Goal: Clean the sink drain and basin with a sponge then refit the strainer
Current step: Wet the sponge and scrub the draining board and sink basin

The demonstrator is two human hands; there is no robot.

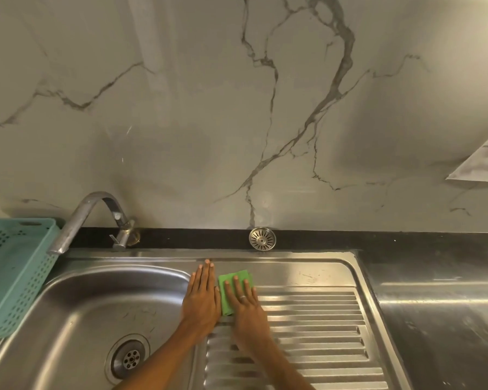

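Observation:
A steel sink basin (76,311) fills the lower left, with its drain opening (128,357) near the front. The round metal strainer (262,238) stands against the wall on the black ledge behind the sink, away from the drain. A green sponge (228,288) lies flat on the ribbed draining board (316,327). My right hand (245,308) presses on the sponge with straight fingers and covers its right part. My left hand (202,299) lies flat on the steel beside the sponge, at the basin's right rim.
A curved steel tap (85,218) rises behind the basin at the left. A teal perforated basket (14,266) sits left of the sink. A steel worktop (445,319) runs to the right. A marble wall stands behind, with paper (482,161) at the right edge.

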